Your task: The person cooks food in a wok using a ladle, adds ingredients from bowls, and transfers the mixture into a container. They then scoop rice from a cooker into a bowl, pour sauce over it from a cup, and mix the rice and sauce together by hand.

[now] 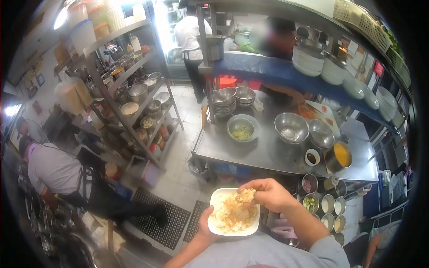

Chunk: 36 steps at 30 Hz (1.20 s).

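Observation:
My left hand grips the side of a white square bowl with rounded corners, its thumb at the rim. Inside the bowl lies pale golden, flaky food, whose exact kind I cannot make out. Over the bowl's upper right corner, my right hand pinches a clump of the flaky food between thumb and fingers. The bowl is close to my body, in front of the steel table.
The steel table ahead bears metal bowls, a bowl of chopped greens and a pot of orange liquid. Containers stand below right. A shelf rack is at left. One person bends at left; others work beyond.

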Tool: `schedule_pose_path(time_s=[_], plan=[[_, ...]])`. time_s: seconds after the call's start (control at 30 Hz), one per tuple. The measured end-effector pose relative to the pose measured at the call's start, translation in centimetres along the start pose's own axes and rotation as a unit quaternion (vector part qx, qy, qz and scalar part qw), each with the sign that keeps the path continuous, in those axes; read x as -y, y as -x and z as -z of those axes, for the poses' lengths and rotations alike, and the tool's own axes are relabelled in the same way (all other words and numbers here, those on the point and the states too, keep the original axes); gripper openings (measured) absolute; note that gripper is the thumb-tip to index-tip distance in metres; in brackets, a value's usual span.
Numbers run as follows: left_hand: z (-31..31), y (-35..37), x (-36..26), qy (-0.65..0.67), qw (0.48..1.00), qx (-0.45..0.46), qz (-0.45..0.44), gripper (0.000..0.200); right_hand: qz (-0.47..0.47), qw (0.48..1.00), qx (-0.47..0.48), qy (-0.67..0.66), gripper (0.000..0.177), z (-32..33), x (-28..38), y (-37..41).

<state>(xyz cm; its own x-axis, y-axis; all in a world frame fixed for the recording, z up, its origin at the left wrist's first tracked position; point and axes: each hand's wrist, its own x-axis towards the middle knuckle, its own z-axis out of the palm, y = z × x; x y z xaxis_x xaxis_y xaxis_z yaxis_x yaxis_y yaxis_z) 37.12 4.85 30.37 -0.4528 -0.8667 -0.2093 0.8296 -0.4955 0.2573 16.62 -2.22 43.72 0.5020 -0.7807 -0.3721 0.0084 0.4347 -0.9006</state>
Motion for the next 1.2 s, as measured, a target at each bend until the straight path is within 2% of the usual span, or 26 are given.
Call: schedule_pose_path(time_s=[0.13,0.23,0.33,0.43,0.63,0.97,1.03,1.07,1.13,1.17,1.2], plan=[[-1.5,0.3,-0.1,-0.037,0.999,0.019,0.001,0.074,0.015,0.999,0.024,-0.038,0.039,-1.1,3.3,1.6],[-2.0,0.7,0.1,-0.017,1.000,0.003,-0.009,0.074,0.045,0.994,0.051,-0.080,0.038,-2.6,6.6,3.6],[-4.2,1.3,0.0,-0.001,1.000,-0.003,-0.003,0.073,0.146,0.987,0.066,-0.008,0.030,-3.8,9.4,5.5],[-3.8,2.3,-0.8,0.022,0.996,0.080,0.030,0.074,0.201,0.973,0.109,-0.029,0.025,-4.8,11.1,7.0],[-2.5,3.5,-0.6,0.016,0.997,0.059,0.051,0.075,0.297,0.928,0.227,0.015,0.023,-4.6,12.8,6.9],[-1.0,3.5,-0.5,0.008,0.998,0.040,0.052,0.075,0.287,0.925,0.248,0.029,0.022,-4.8,13.0,6.3],[-0.7,3.2,-0.4,-0.001,0.998,0.035,0.047,0.075,0.330,0.878,0.339,0.076,0.023,-4.9,13.2,5.5],[-0.6,3.0,-0.3,-0.003,0.998,0.032,0.045,0.075,0.300,0.878,0.352,0.125,0.020,-5.2,13.6,6.1],[-1.6,3.0,-0.5,-0.005,0.998,0.029,0.049,0.075,0.422,0.830,0.348,0.113,0.024,-5.5,11.4,6.2],[-1.8,3.2,-0.5,-0.005,0.998,0.023,0.049,0.075,0.440,0.819,0.339,0.144,0.025,-5.2,11.6,6.0],[-1.8,3.1,-0.5,0.013,0.997,0.056,0.050,0.074,0.457,0.807,0.330,0.174,0.025,-5.1,11.9,5.8]])
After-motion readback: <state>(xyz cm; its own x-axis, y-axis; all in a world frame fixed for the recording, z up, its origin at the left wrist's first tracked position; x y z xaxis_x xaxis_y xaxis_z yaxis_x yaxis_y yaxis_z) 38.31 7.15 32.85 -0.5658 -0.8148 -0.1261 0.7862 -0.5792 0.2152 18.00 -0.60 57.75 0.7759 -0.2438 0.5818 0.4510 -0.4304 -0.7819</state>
